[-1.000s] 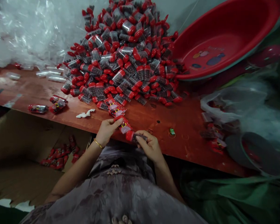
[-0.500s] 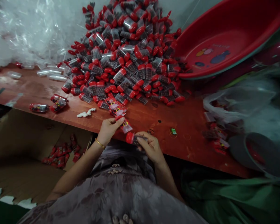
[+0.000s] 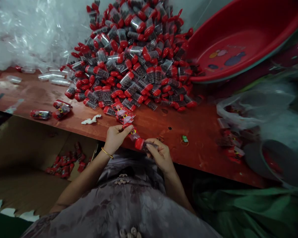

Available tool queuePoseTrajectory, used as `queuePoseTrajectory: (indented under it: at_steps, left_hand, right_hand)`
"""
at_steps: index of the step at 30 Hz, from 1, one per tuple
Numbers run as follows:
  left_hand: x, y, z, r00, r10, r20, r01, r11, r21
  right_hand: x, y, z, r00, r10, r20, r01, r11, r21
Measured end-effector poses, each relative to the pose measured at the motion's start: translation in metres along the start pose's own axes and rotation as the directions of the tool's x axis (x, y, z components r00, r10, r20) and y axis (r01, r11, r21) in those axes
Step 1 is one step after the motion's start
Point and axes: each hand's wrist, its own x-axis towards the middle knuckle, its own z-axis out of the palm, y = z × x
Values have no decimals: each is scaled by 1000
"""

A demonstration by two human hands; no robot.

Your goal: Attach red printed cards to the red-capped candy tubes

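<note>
My left hand (image 3: 116, 137) pinches a small red printed wrapper (image 3: 133, 133) at the near edge of the red-brown table (image 3: 164, 124). My right hand (image 3: 159, 154) grips a clear tube with a red cap (image 3: 139, 144), its cap pointing left toward the wrapper's open end. The two hands sit close together, almost touching. A short stack of more red wrappers (image 3: 123, 114) lies just beyond my left hand. Behind it rises a big heap of red-capped tubes (image 3: 136, 56) filled with dark bits.
A large red basin (image 3: 240, 39) leans at the back right. Clear plastic sleeves (image 3: 27, 33) pile at the back left. Wrapped tubes (image 3: 61, 109) lie left on the table, and more sit in a cardboard box (image 3: 64, 163) below. A grey bowl (image 3: 270, 162) and a plastic bag (image 3: 250, 105) stand right.
The tube's red cap has moved slightly up and closer to the wrapper. Both hands stay in nearly the same place.
</note>
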Motion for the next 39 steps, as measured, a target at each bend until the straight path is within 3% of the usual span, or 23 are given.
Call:
queuePoseTrajectory:
  at_steps: [11, 14, 17, 23, 25, 27, 30, 33, 36, 39]
  left_hand:
    - [-3, 3, 3, 996, -35, 79, 42, 995, -88]
    - [-6, 6, 8, 996, -31, 88, 46, 983, -176]
    - [-10, 7, 16, 989, -99, 114, 128, 949, -289]
    - [-26, 5, 34, 970, -217, 112, 244, 899, -363]
    - [-26, 3, 42, 963, -241, 124, 271, 860, -432]
    - [-23, 2, 48, 962, -262, 83, 267, 815, -515]
    - [-21, 2, 52, 959, -271, 84, 269, 775, -572]
    - [-21, 4, 51, 953, -272, 131, 300, 805, -512]
    - [-22, 6, 47, 953, -249, 171, 301, 836, -458]
    - [-24, 9, 44, 949, -236, 207, 307, 833, -460]
  right_hand:
    - [3, 5, 4, 1000, 19, -22, -18, 999, 31]
    - [3, 6, 7, 998, 45, -40, -42, 997, 67]
    - [3, 9, 11, 997, 56, -45, -52, 994, 93]
    - [0, 11, 24, 970, 64, -235, -50, 997, 64]
    - [3, 15, 29, 923, 87, -375, -61, 995, 81]
    - [7, 21, 32, 893, 97, -439, -48, 991, 122]
    - [10, 31, 31, 907, 117, -406, -73, 990, 123]
    - [13, 36, 25, 920, 62, -386, -65, 998, 6]
    - [14, 31, 24, 910, -3, -414, -46, 993, -108]
    - [11, 22, 30, 938, 3, -346, -25, 998, -59]
